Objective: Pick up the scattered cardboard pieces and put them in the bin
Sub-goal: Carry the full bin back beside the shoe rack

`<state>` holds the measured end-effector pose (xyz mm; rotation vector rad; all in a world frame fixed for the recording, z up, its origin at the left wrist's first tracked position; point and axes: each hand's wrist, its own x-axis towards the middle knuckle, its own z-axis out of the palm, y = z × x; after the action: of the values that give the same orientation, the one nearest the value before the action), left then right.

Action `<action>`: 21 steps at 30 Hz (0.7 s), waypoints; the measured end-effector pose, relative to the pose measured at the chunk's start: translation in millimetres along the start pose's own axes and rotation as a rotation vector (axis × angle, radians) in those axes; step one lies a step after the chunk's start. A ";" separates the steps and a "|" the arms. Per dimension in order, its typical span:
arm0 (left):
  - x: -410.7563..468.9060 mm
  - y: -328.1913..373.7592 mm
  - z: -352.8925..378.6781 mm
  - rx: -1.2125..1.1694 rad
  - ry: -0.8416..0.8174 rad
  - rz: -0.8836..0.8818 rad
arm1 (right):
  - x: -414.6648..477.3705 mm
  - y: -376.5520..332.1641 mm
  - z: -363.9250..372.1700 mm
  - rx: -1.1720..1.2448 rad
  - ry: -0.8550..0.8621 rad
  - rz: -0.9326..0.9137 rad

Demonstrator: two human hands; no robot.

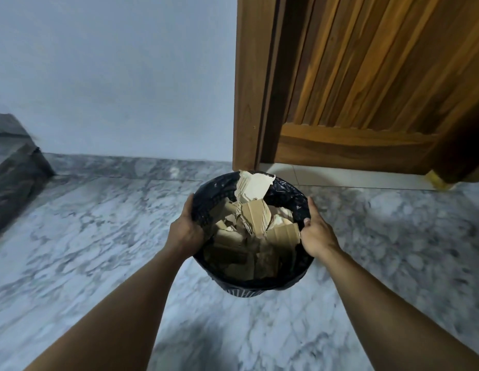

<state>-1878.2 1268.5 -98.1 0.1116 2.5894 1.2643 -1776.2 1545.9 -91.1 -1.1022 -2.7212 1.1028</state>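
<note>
I see the bin between my two hands, lined with a black bag and filled with torn cardboard pieces, one pale piece sticking up past the far rim. My left hand clasps the left rim, fingers curled over the bag's edge. My right hand grips the right rim the same way, thumb inside. Both forearms reach forward, angled inward, above the marble floor near the wooden door.
</note>
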 end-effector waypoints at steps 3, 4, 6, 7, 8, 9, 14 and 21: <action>8.2 -0.1 -1.4 -0.171 -0.014 0.014 | -1.9 1.9 1.3 0.056 0.035 0.014; 13.5 -1.5 -2.1 -0.263 -0.015 0.008 | -1.8 3.7 3.0 0.078 0.040 0.016; 24.8 -5.1 -1.9 -0.435 -0.020 0.012 | -1.2 4.9 5.2 0.117 0.058 0.037; 30.5 -8.1 -0.3 -0.512 -0.032 0.022 | 0.6 4.6 6.4 0.137 0.074 0.043; 35.6 -12.4 1.4 -0.570 -0.051 0.029 | 1.4 4.2 7.7 0.165 0.078 0.043; 39.9 -16.2 2.8 -0.601 -0.066 0.034 | 1.3 5.6 8.9 0.201 0.083 0.035; 61.8 -6.3 6.6 -0.679 -0.149 -0.004 | 7.5 10.3 9.4 0.306 0.100 0.035; 56.4 81.8 3.1 -0.659 -0.309 0.090 | -11.7 7.5 -66.2 0.366 0.155 0.074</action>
<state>-1935.3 1331.7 -46.8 0.2710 1.8267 1.8878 -1746.2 1582.8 -43.0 -1.1769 -2.2576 1.3886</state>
